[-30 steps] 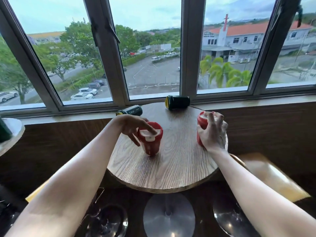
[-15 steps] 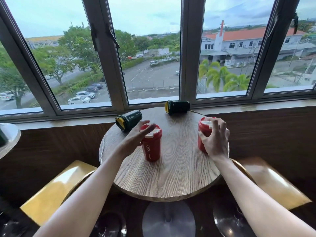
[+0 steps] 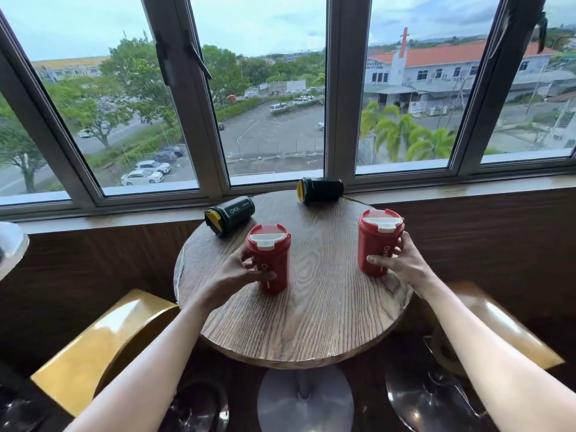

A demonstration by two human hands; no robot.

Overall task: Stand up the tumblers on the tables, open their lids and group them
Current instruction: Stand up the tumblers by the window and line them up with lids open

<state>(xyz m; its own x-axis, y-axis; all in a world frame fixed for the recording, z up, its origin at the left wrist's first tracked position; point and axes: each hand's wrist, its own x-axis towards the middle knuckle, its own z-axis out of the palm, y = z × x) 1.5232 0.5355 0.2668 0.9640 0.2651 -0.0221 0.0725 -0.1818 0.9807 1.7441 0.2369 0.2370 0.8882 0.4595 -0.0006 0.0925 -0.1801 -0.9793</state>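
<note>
Two red tumblers upright on tabletop [image 3: 311, 322], left [image 3: 270, 257] in left hand [image 3: 232, 275] fingers, right [image 3: 379, 241] in right hand [image 3: 405, 266] fingers.

**Round wood table, four tumblers on it**

So the round wood-grain table [image 3: 311, 313] carries two red tumblers upright: one [image 3: 269, 260] in the left hand's [image 3: 230, 275] grip, the other [image 3: 378, 241] in the right hand's [image 3: 402, 263]. Beyond the left grip a dark green tumbler [image 3: 230, 215] lies on its side; another [image 3: 321, 190] lies tipped at the far edge, between the grips.
</note>
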